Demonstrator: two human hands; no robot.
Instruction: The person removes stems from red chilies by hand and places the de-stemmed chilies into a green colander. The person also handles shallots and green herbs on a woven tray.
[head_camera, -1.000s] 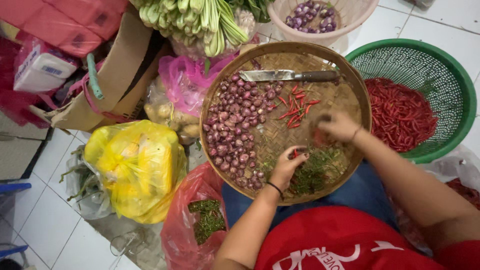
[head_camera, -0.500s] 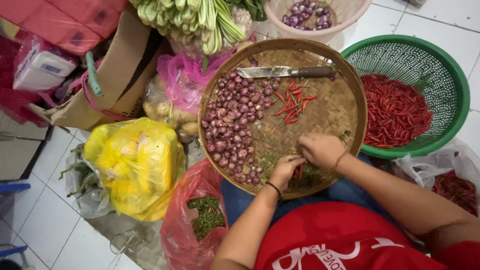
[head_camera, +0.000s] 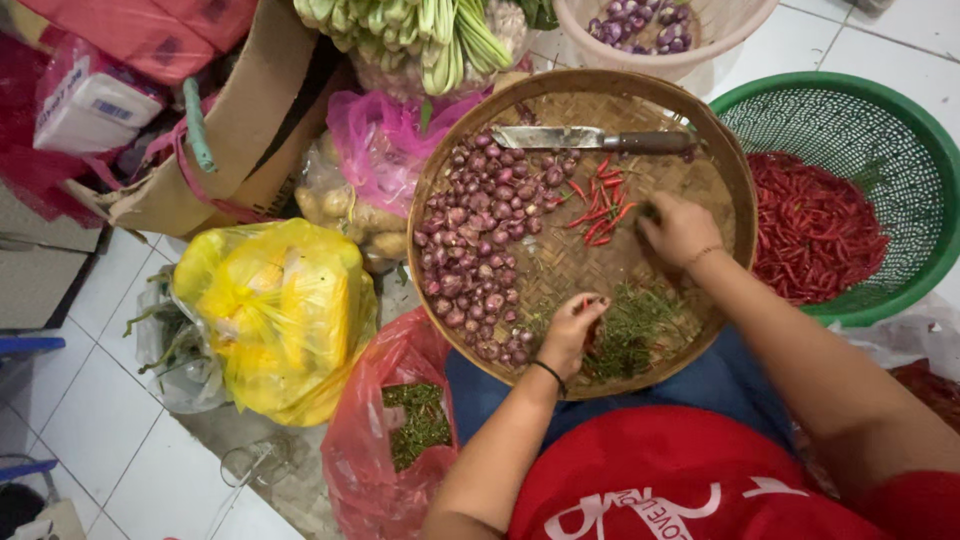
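A round woven bamboo tray (head_camera: 722, 160) rests on my lap. On it lie a heap of small red shallots (head_camera: 480, 240), a few red chillies (head_camera: 598, 208), a pile of green chilli stems (head_camera: 632, 330) and a knife (head_camera: 590, 139) at the far rim. My left hand (head_camera: 570, 328) is at the tray's near side, fingers pinched on a red chilli beside the stems. My right hand (head_camera: 678, 228) rests knuckles-up on the tray just right of the loose chillies; what its curled fingers hold is hidden.
A green mesh basket (head_camera: 905, 130) of red chillies (head_camera: 815, 225) sits to the right. A red bag (head_camera: 375, 450) holding green stems, a yellow bag (head_camera: 275, 315), a pink bag (head_camera: 375, 150), a cardboard box (head_camera: 255, 120), leafy stalks (head_camera: 420, 30) and a pale basket (head_camera: 690, 55) of shallots surround the tray.
My right hand moved from beside my left hand at the stems pile up toward the loose red chillies. My left hand stayed near the stems, still pinching a chilli.
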